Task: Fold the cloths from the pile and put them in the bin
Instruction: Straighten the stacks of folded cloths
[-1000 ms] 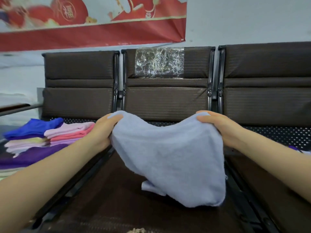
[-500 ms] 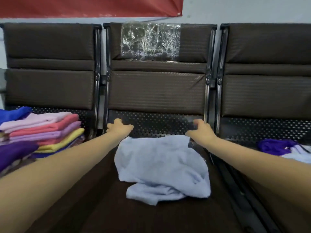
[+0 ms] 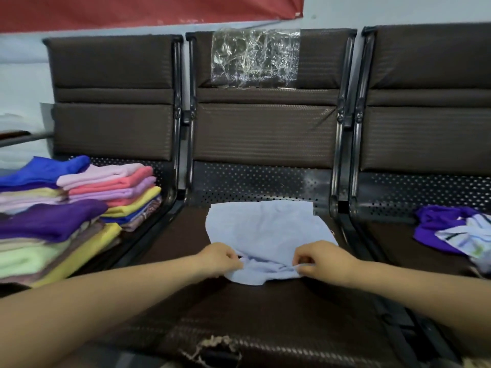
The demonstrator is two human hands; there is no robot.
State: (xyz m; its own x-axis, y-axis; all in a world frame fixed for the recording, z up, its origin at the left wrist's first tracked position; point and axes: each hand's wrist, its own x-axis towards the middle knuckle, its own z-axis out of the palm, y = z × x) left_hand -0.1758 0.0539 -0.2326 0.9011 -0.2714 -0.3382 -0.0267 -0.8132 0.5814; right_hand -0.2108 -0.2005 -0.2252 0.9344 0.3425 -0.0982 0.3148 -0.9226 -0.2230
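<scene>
While I watch the feed, torn seat edge [image 3: 212,346] sits nearest | left hand [image 3: 220,258] and right hand [image 3: 321,261] each pinch the bunched near edge of the pale blue cloth [image 3: 263,229] | cloth lies on the middle seat [image 3: 164,240], far part flat | folded stack [image 3: 106,187] left, crumpled pile [image 3: 451,232] right | 3 backrests beyond.

Dim, even light, soft focus — edges bowed (wide-angle)
</scene>
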